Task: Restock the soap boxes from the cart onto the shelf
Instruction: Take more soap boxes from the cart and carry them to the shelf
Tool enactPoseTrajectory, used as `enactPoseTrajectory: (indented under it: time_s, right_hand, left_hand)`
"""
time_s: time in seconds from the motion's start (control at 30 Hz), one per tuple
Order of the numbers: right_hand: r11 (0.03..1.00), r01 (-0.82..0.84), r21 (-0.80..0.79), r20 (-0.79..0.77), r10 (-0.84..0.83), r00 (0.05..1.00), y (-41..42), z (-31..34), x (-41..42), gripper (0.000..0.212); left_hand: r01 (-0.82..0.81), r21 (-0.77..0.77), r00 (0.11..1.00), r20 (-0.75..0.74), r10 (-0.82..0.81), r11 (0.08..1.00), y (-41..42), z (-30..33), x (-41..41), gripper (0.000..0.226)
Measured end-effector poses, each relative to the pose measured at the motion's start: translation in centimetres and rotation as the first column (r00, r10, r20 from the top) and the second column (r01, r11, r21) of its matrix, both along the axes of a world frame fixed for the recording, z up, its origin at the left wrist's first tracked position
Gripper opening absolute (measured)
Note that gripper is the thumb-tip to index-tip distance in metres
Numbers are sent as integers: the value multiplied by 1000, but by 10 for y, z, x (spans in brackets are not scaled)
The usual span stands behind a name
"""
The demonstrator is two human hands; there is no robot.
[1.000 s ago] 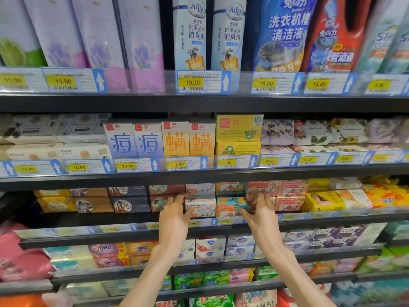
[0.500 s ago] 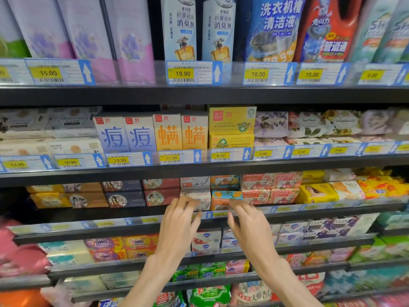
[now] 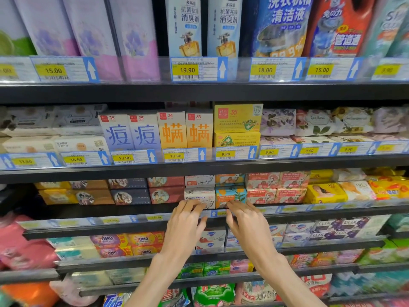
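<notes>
Two hands reach up to the front edge of the shelf point(image 3: 155, 210) that carries the soap boxes. The left hand point(image 3: 187, 220) has its fingers point(image 3: 190, 204) loosely bent, their tips touching the lower front of a white Goat Soap box point(image 3: 199, 194), with nothing gripped. The right hand point(image 3: 247, 220) lies just beside it, fingers spread and relaxed, the tips at the bottom edge of a blue-and-orange Goat Soap box point(image 3: 230, 193); it holds nothing either. These two boxes stand side by side at the shelf front, each with a second matching box stacked on top. To their right sit pink Goat Soap boxes point(image 3: 276, 187) in two layers, then yellow wrapped bars point(image 3: 325, 192). To their left are dark red, navy and tan boxes with portrait medallions. One shelf up stand tall blue and orange boxes point(image 3: 155, 131) behind price tags point(image 3: 176, 155). Below the hands, more rows of soap packs fill the lower shelves.
</notes>
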State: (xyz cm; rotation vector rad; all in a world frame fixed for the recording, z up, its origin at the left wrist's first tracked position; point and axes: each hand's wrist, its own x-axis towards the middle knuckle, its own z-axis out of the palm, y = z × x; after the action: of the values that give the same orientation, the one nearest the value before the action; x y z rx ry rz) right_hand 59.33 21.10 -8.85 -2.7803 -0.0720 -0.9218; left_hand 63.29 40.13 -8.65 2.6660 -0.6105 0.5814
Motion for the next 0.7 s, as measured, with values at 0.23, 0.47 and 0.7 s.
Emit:
enactPoseTrajectory:
  time_s: [0.23,0.47,0.7]
  right_hand:
    - [999,6,-32,-10,-6,1000,5,4,5,19]
    - [999,-47,26,-16,48,999,9,6,-3,22]
    - [956,-292,20,-35,293,956,38,22,-8,17]
  left_hand:
    - [24,30,1000,-2,-24,999,-4,-1,2,35]
    - [62,8,998,26,-62,998,2,0,-4,32]
    - [-43,-80,992,117,52,996,41,9,-34,24]
